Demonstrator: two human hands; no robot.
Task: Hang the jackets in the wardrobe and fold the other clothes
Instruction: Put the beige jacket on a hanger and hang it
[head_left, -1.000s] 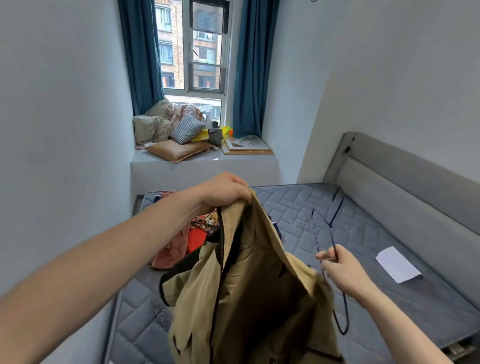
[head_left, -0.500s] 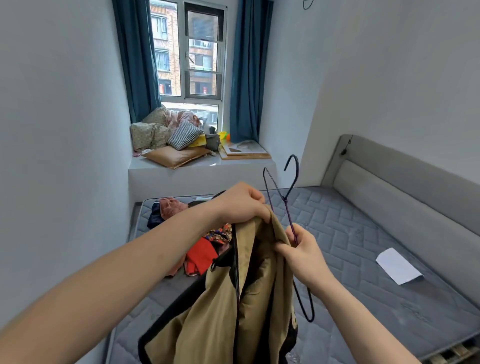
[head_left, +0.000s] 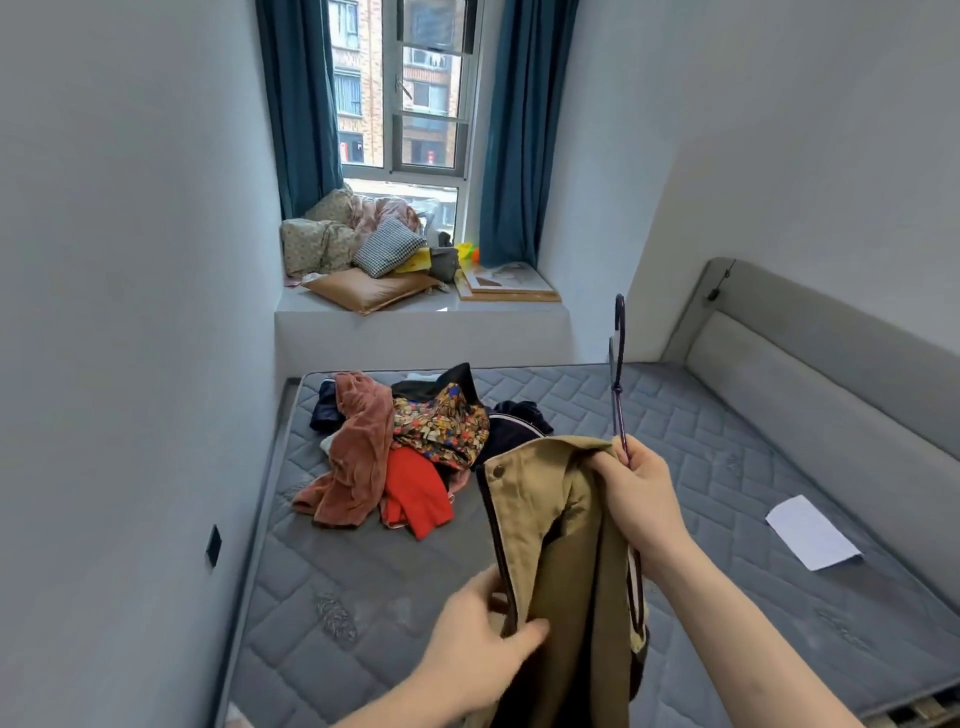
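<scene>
Since half a second ago the left hand (head_left: 485, 652) has dropped from the collar to pinch the tan jacket (head_left: 561, 571) at its dark-trimmed front edge. Above it, the right hand (head_left: 641, 499) grips the jacket's collar together with the dark hanger (head_left: 619, 374), whose hook stands upright. Beyond the jacket, a clothes pile (head_left: 410, 447) lies on the bed (head_left: 727, 493).

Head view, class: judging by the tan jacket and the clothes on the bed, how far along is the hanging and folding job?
Done: nothing looks hung or folded. In hand: the tan cotton jacket is gripped at its dark-trimmed front edge by the left hand, while the right hand holds its collar and the thin dark wire hanger. Left: the crumpled pile of pink, red and patterned clothes on the grey quilted mattress. No wardrobe shows.
</scene>
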